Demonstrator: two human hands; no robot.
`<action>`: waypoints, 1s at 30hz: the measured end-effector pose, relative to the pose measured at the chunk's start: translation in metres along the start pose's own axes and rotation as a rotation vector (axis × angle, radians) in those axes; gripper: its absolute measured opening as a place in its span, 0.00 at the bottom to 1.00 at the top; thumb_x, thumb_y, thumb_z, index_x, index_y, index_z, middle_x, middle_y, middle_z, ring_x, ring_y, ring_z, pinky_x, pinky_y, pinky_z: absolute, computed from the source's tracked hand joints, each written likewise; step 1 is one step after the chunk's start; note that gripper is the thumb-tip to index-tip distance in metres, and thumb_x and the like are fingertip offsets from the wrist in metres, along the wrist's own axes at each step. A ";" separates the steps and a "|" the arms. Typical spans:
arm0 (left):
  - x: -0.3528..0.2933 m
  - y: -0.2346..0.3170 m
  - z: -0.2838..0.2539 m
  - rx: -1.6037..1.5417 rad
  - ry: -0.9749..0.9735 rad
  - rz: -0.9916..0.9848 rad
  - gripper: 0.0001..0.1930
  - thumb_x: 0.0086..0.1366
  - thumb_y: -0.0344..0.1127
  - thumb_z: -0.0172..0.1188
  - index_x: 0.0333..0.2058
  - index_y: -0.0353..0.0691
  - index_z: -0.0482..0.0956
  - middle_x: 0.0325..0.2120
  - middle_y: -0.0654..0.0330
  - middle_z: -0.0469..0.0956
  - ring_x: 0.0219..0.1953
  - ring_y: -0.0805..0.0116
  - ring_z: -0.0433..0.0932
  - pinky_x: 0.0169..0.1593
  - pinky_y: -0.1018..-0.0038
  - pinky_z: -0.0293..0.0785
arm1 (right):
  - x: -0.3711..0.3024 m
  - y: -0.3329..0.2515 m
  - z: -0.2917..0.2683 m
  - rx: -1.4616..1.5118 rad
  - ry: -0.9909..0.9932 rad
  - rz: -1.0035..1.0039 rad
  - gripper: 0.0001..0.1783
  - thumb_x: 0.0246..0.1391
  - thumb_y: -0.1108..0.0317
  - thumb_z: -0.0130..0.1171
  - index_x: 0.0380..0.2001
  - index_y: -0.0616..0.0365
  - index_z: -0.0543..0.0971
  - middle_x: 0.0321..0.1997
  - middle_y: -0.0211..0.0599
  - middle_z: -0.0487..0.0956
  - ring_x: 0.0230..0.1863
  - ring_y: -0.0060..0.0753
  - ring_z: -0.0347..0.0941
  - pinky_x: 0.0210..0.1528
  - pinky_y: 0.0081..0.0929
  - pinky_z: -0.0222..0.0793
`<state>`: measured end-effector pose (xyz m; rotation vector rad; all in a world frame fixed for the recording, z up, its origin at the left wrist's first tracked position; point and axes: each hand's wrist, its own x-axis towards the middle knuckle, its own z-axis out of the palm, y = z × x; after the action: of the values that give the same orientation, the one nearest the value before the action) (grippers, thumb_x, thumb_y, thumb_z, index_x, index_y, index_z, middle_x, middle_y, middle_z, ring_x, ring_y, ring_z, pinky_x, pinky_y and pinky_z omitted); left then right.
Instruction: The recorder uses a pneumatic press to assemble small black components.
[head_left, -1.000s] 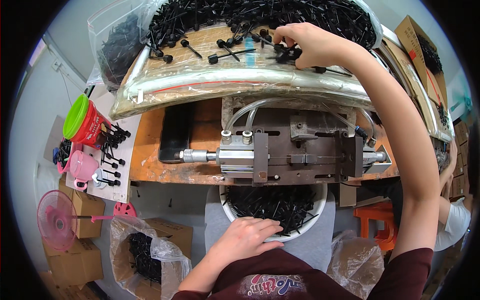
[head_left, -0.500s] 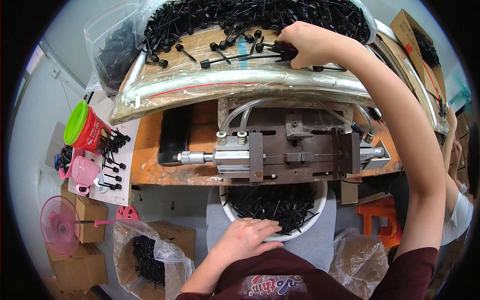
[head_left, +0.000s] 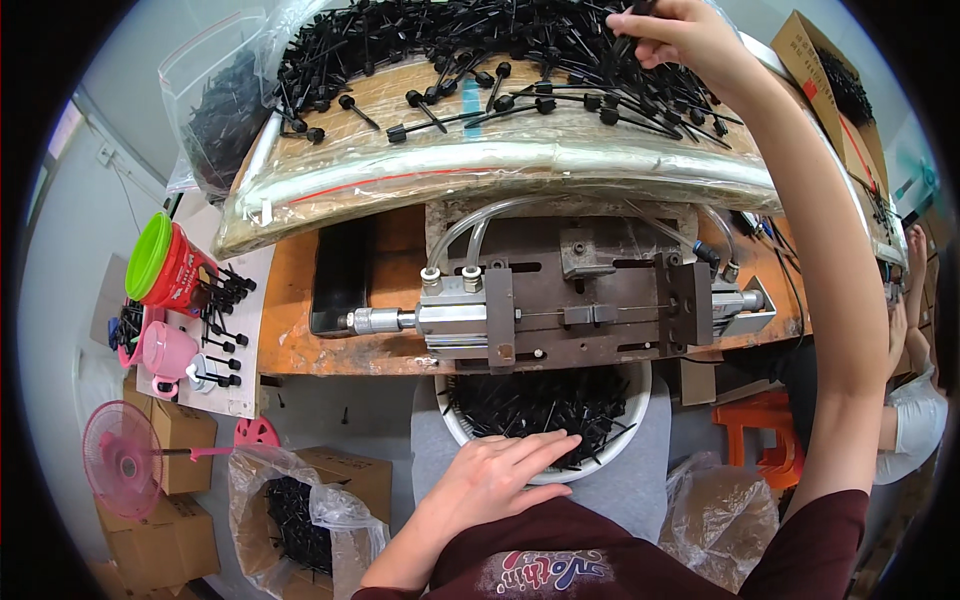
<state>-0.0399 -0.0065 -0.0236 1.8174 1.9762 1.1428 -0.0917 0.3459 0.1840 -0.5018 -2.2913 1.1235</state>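
1. Right hand (head_left: 683,38): grip half-curled at the heap of black stemmed parts (head_left: 400,50); cannot tell what it holds.
2. Left hand (head_left: 492,474): grip loosely open over the white basin (head_left: 641,405) of black parts.

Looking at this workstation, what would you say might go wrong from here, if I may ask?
The loose black knob-headed rods near the front edge of the plastic-wrapped brown cardboard board might get knocked off, perhaps onto the dark brown metal fixture in front.

The round white tub, heaped with thin black pieces, appears to sit on the grey cloth over the lap, so a shift could tip it, though the left hand rests at its near side.
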 end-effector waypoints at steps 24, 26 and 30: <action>0.112 0.032 -0.032 -0.001 0.696 0.193 0.23 0.48 0.18 0.64 0.46 0.33 0.80 0.35 0.51 0.81 0.34 0.56 0.81 0.37 0.69 0.77 | -0.201 0.007 0.050 1.060 -0.072 0.030 0.09 0.60 0.67 0.58 0.36 0.62 0.75 0.42 0.41 0.80 0.24 0.13 0.71 0.27 0.12 0.69; 0.105 0.032 -0.030 0.054 0.647 0.217 0.21 0.46 0.18 0.63 0.43 0.31 0.80 0.36 0.51 0.81 0.32 0.57 0.81 0.35 0.69 0.77 | -0.218 0.015 0.058 1.073 -0.078 0.049 0.07 0.59 0.69 0.58 0.35 0.63 0.74 0.42 0.44 0.79 0.25 0.15 0.71 0.28 0.13 0.70; 0.097 0.039 -0.034 0.175 0.641 0.139 0.14 0.47 0.16 0.65 0.36 0.32 0.84 0.35 0.51 0.83 0.36 0.60 0.83 0.40 0.71 0.79 | -0.236 0.022 0.056 1.048 0.117 -0.029 0.08 0.59 0.68 0.56 0.35 0.61 0.72 0.39 0.41 0.74 0.27 0.17 0.70 0.27 0.13 0.69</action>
<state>-0.0525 0.0670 0.0578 1.8483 2.3651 1.8306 0.0624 0.1975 0.0676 -0.0982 -1.3119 1.9696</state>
